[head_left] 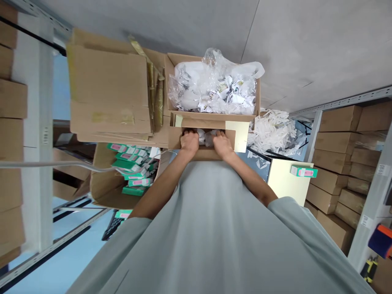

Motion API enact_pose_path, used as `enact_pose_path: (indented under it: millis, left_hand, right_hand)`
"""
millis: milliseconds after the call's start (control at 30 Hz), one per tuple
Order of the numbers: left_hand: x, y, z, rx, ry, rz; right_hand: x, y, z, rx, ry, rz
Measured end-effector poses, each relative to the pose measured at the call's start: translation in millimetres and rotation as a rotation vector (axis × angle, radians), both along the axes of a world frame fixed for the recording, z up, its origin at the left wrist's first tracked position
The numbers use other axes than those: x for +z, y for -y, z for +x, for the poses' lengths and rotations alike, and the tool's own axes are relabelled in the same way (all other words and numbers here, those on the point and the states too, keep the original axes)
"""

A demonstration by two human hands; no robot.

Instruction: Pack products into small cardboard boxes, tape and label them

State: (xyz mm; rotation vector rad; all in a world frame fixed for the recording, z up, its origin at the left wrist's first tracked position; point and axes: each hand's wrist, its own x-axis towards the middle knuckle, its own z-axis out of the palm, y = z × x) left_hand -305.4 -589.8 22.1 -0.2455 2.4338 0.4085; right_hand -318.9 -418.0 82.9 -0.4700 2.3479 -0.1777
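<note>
A small open cardboard box (pixel 208 154) sits right in front of my body, its flaps spread. Crumpled white packing paper (pixel 209 138) lies inside it. My left hand (pixel 190 141) reaches into the left part of the box with its fingers curled onto the paper. On the right side, my right hand (pixel 222 143) is likewise closed on the paper, knuckles up. Both sets of fingertips are hidden down in the box.
Behind stands a larger carton (pixel 214 116) heaped with paper scraps and clear plastic. Flattened cardboard (pixel 110 85) is stacked at the left, above a carton (pixel 104 179) of green-and-pink boxes. Paper strips (pixel 274 132) pile up at the right, near one green box (pixel 304 171). Shelves flank both sides.
</note>
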Motion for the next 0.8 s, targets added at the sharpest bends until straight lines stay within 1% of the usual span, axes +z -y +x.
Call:
enact_pose_path:
  millis: [67,133,167,233,300,367,433,567,700,767,800]
  left_hand:
    - [13.2,1,10,-0.033,-0.073,0.032]
    - [28.4,8,23,-0.04,-0.21,0.071]
    - [35.7,13,30,-0.021,-0.282,0.084]
    - [47.1,29,46,0.066,-0.394,0.081]
    - [51.1,47,59,0.149,-0.46,0.052]
    - [47.3,63,69,0.186,-0.47,0.03]
    - [38.5,73,74,0.193,-0.413,0.029]
    - [19.7,80,75,0.175,-0.28,0.109]
    - [7.0,80,72,0.154,-0.253,0.219]
    - [1.5,82,72,0.135,-0.248,0.253]
    - [-1.2,82,72,0.117,-0.249,0.269]
  right_hand:
    - [14.0,-9,10,-0.028,-0.049,-0.031]
    - [25.1,-17,16,-0.106,-0.094,-0.018]
    - [28.9,-21,19,-0.162,-0.113,0.003]
    - [32.7,-27,22,-0.284,-0.142,0.058]
    - [31.6,-30,25,-0.4,-0.161,0.111]
    - [27.2,-30,28,-0.502,-0.16,0.156]
    - [21.0,-26,32,-0.582,-0.129,0.191]
    - [6.4,-13,47,-0.689,-0.065,0.22]
    - [-12.9,-6,73,-0.776,-0.031,0.157]
    - [-24.5,-11,90,-0.874,-0.037,0.099]
    - [-30.6,-16,100,-0.952,-0.049,0.05]
